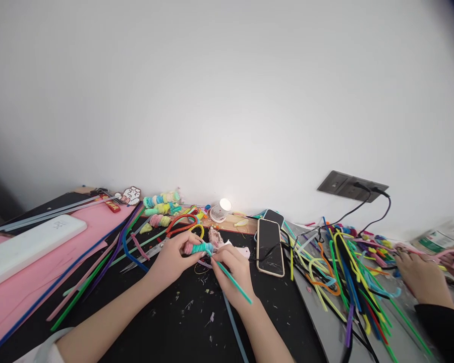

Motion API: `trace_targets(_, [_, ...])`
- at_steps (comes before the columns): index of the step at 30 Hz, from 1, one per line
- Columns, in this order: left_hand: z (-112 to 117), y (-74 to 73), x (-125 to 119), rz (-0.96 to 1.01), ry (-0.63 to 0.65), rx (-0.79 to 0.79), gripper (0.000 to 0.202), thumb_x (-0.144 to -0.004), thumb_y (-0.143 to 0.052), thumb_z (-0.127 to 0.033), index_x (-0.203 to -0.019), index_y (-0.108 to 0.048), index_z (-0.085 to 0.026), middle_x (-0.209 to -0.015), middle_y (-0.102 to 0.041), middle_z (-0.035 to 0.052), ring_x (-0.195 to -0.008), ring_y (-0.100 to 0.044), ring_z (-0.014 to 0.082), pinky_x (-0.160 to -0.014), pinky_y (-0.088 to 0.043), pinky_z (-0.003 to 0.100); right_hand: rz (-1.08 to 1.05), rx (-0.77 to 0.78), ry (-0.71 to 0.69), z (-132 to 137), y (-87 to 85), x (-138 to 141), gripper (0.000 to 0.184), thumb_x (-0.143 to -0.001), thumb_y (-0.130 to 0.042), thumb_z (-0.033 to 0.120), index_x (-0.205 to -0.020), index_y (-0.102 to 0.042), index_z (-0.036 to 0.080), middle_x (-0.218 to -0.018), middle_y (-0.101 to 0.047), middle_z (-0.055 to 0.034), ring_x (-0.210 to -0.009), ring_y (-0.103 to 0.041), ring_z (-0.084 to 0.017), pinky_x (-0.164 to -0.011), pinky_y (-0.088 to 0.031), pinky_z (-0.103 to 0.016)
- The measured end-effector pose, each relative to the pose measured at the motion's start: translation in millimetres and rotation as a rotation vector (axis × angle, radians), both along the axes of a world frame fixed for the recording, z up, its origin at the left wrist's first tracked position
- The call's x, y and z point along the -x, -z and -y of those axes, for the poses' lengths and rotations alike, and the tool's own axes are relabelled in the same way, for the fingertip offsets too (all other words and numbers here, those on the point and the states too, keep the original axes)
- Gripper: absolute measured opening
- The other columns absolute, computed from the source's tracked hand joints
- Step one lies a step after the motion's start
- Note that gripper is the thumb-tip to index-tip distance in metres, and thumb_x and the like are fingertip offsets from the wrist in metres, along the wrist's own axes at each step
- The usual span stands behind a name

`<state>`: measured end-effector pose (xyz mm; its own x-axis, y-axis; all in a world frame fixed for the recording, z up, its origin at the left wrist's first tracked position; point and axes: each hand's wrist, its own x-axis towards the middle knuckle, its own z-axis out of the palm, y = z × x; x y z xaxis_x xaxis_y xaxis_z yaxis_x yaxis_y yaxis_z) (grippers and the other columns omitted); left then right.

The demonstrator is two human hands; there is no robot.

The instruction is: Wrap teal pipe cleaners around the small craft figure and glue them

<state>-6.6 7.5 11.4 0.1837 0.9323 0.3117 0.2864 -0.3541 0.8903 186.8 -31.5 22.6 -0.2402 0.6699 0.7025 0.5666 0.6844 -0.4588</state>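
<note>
My left hand (pixel 174 258) pinches a small coiled roll of pink and teal pipe cleaner (pixel 199 247) over the black table mat (pixel 166 317). My right hand (pixel 232 269) is closed on the loose teal pipe cleaner (pixel 232 283) that runs from the coil down to the right. Both hands meet at the coil, just left of a phone (pixel 270 246). Orange-handled scissors (pixel 162 242) lie right behind my left hand.
Finished coloured coils (pixel 161 205) lie near the wall. A heap of pipe cleaners (pixel 348 277) fills the right side, where another person's hands (pixel 423 275) work. Pink sheets (pixel 30 287) and a white case (pixel 26 245) sit at left. Cables (pixel 363 206) run to a wall socket (pixel 351 186).
</note>
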Motion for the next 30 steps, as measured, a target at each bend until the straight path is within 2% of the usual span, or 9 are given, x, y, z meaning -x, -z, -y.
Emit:
trace_targets(6, [0.6, 1.9, 1.0, -0.017, -0.064, 0.003, 0.016, -0.076, -0.072, -0.033, -0.080, -0.061, -0.023, -0.101, -0.078, 0.0081, -0.091, -0.072, 0.0283, -0.084, -0.056, 0.042, 0.091, 0.101, -0.056, 0.6, 2.8, 5.2, 0.031, -0.102, -0.049, 0.022, -0.075, -0.064, 0.023, -0.081, -0.068, -0.0064, -0.075, -0.068, -0.019, -0.069, -0.055, -0.030])
trace_targets(10, [-1.2, 0.3, 2.7, -0.023, -0.067, -0.002, 0.015, -0.077, -0.072, -0.033, -0.080, -0.061, -0.023, -0.104, -0.077, 0.0088, -0.094, -0.072, 0.0289, -0.085, -0.055, 0.043, 0.082, 0.082, -0.064, -4.2, 8.5, 1.6, 0.022, -0.098, -0.052, 0.016, -0.083, -0.066, 0.023, -0.086, -0.070, -0.0070, -0.081, -0.067, -0.020, -0.075, -0.054, -0.030])
trace_targets(12, [-3.2, -1.0, 5.0, -0.001, -0.076, -0.004, 0.016, -0.078, -0.071, -0.035, -0.081, -0.060, -0.023, -0.107, -0.077, 0.0102, -0.100, -0.072, 0.0304, -0.088, -0.055, 0.044, 0.084, 0.092, -0.017, -7.3, 9.2, -3.1, 0.023, -0.091, -0.050, 0.008, -0.095, -0.068, 0.023, -0.096, -0.072, -0.0082, -0.091, -0.066, -0.022, -0.083, -0.053, -0.033])
trace_targets(15, [-7.1, -1.6, 9.3, 0.043, -0.084, -0.025, 0.018, -0.079, -0.070, -0.037, -0.082, -0.058, -0.023, -0.111, -0.076, 0.0116, -0.110, -0.070, 0.0322, -0.095, -0.053, 0.047, 0.126, 0.208, 0.179, -10.4, 6.7, -12.3, 0.048, -0.073, -0.048, -0.001, -0.112, -0.066, 0.021, -0.118, -0.068, -0.0110, -0.111, -0.061, -0.026, -0.096, -0.049, -0.040])
trace_targets(17, [-9.7, -0.8, 11.8, 0.053, -0.066, -0.037, 0.020, -0.079, -0.071, -0.038, -0.081, -0.057, -0.024, -0.113, -0.075, 0.0119, -0.112, -0.069, 0.0325, -0.096, -0.052, 0.048, 0.198, 0.318, 0.289, -11.0, 4.2, -17.7, 0.057, -0.069, -0.047, -0.002, -0.120, -0.063, 0.019, -0.126, -0.065, -0.0116, -0.119, -0.057, -0.028, -0.103, -0.044, -0.044])
trace_targets(19, [-12.0, 0.4, 13.5, 0.059, -0.036, -0.044, 0.021, -0.078, -0.072, -0.039, -0.080, -0.057, -0.024, -0.116, -0.075, 0.0124, -0.113, -0.069, 0.0329, -0.094, -0.053, 0.047, 0.291, 0.432, 0.340, -11.0, 2.7, -20.9, 0.063, -0.069, -0.047, -0.002, -0.127, -0.062, 0.019, -0.130, -0.064, -0.0116, -0.123, -0.056, -0.030, -0.107, -0.039, -0.048])
trace_targets(23, [-15.0, 1.5, 14.9, 0.085, 0.021, 0.001, 0.021, -0.074, -0.074, -0.036, -0.076, -0.057, -0.023, -0.113, -0.075, 0.0124, -0.110, -0.069, 0.0326, -0.089, -0.055, 0.045, 0.406, 0.577, 0.399, -12.0, 2.7, -21.6, 0.068, -0.071, -0.049, -0.001, -0.134, -0.061, 0.020, -0.132, -0.063, -0.0118, -0.123, -0.056, -0.031, -0.107, -0.035, -0.050])
trace_targets(26, [-17.2, 2.4, 15.5, 0.108, 0.032, 0.050, 0.021, -0.071, -0.076, -0.034, -0.075, -0.059, -0.023, -0.107, -0.075, 0.0112, -0.106, -0.070, 0.0316, -0.090, -0.055, 0.045, 0.418, 0.598, 0.445, -13.8, 3.4, -21.6, 0.066, -0.071, -0.051, 0.000, -0.132, -0.063, 0.022, -0.126, -0.064, -0.0115, -0.121, -0.056, -0.032, -0.104, -0.035, -0.048])
trace_targets(30, [-21.4, 6.0, 15.9, 0.185, 0.025, 0.106, 0.027, -0.064, -0.080, -0.035, -0.078, -0.061, -0.021, -0.103, -0.073, 0.0102, -0.093, -0.070, 0.0285, -0.083, -0.056, 0.043, 0.407, 0.584, 0.489, -16.8, 4.6, -25.4, 0.063, -0.071, -0.052, 0.000, -0.128, -0.065, 0.023, -0.123, -0.066, -0.0108, -0.120, -0.056, -0.031, -0.101, -0.035, -0.047])
